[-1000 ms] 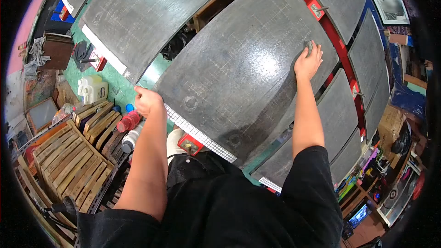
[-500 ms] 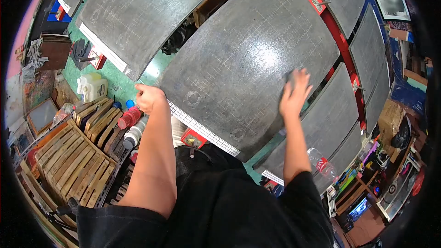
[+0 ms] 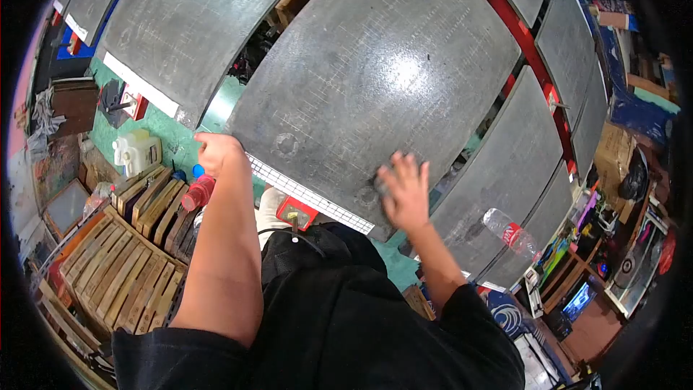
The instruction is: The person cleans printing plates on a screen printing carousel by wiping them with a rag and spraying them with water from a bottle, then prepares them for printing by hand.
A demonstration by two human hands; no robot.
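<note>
A large dark grey board (image 3: 339, 94) with a shiny, scratched surface lies in front of me, a white strip with a black grid (image 3: 310, 193) along its near edge. At its near left corner, my left hand (image 3: 220, 153) is closed around the edge, the fingertips partly hidden. My right hand (image 3: 406, 191) is over the near right part of the board with its fingers spread, slightly blurred. A dark grey patch shows beside the thumb, and I cannot tell whether it is a thing under the palm.
Similar grey boards (image 3: 184, 22) (image 3: 498, 173) lie on both sides, above red rails (image 3: 538, 65). A clear plastic bottle (image 3: 511, 234) lies on the right one. Wooden frames (image 3: 119, 267) stand in a crate at lower left, near a white jug (image 3: 137, 152) and a red bottle (image 3: 198, 193).
My right hand has swept from the board's right side toward its near right corner. My left hand stays at the near left corner. The view has shifted slightly.
</note>
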